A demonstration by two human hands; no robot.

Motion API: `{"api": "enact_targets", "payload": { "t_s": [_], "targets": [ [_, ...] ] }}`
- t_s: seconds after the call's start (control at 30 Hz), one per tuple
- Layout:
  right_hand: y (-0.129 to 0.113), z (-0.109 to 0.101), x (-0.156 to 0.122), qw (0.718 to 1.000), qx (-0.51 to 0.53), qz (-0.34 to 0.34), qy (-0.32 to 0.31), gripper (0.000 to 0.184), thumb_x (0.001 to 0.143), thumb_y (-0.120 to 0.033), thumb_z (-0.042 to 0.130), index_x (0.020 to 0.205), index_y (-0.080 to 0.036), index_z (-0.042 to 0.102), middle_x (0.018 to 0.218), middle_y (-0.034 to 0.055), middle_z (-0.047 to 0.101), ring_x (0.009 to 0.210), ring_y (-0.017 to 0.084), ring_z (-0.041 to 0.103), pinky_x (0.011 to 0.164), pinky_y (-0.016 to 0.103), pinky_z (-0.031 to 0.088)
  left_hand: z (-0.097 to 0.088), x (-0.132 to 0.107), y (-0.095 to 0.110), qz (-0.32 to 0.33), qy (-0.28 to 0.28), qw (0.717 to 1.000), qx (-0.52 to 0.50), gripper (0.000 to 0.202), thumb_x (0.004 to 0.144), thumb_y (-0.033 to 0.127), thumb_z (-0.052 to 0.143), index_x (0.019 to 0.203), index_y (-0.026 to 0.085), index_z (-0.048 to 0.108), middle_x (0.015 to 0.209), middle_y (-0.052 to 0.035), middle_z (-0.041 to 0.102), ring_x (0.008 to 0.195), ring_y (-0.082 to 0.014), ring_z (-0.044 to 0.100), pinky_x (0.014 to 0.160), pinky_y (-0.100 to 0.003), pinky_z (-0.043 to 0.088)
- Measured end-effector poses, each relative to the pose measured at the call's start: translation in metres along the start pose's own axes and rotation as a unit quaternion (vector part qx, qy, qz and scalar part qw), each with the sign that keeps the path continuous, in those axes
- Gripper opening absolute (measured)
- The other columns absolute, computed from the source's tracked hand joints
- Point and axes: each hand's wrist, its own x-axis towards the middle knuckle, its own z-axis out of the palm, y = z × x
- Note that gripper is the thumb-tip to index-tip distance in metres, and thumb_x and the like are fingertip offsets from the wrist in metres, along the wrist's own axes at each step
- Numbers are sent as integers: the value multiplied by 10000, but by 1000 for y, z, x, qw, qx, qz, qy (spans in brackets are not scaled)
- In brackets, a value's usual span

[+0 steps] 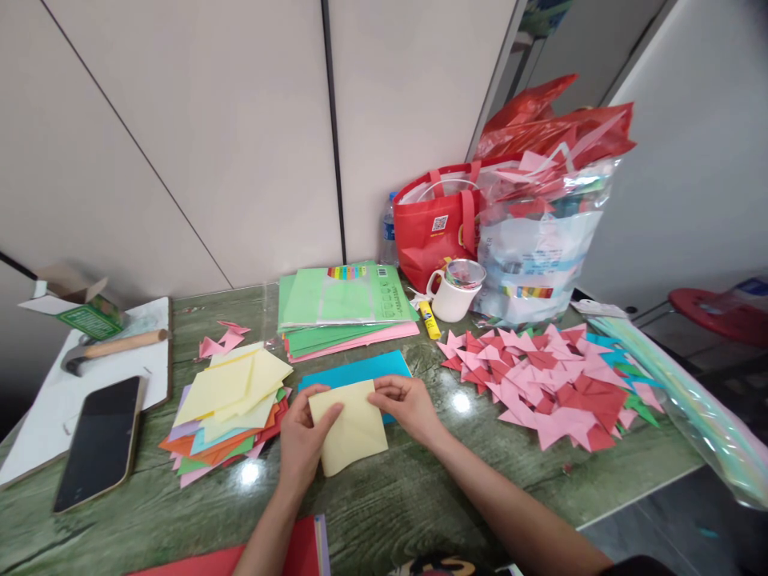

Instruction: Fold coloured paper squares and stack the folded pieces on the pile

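A pale yellow square of paper (354,436) is held up between both hands above the table. My left hand (305,436) pinches its left edge, thumb on the near face. At the upper right corner, the fingers of my right hand (406,404) are closed on the same sheet. Behind it lies a blue sheet (354,370), partly covered by the paper and hands. To the left is a loose pile of coloured paper squares (234,400), yellow ones on top. Folded pink and red paper stars (546,380) are heaped on the right.
Packs of green paper (336,300), a glue stick (430,320), a white mug (451,300), a red bag (435,228) and a stuffed clear bag (534,256) stand behind. At left lie a phone (101,440) and a hammer (120,346). Red paper (198,562) lies at the front edge.
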Motion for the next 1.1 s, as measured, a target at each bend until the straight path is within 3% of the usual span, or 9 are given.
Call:
{"api": "enact_targets", "payload": {
  "t_s": [0.43,1.1],
  "targets": [
    [1,-2,2,1000,-4,3,-4,308,522,-392,723,708,-164,635,609,16,666,571,167,620,541,273,493,1,-1,1,-10,4,1000,-2,428,572,283,704,947,193,517,747,-21,648,605,-171,605,522,-270,498],
    [0,-5,3,1000,-2,15,-26,307,529,-411,712,702,-170,632,628,6,675,581,168,627,532,272,499,1,0,0,-5,22,999,22,396,527,316,728,863,187,562,716,-11,640,588,-167,593,490,-241,466]
  ]
}}
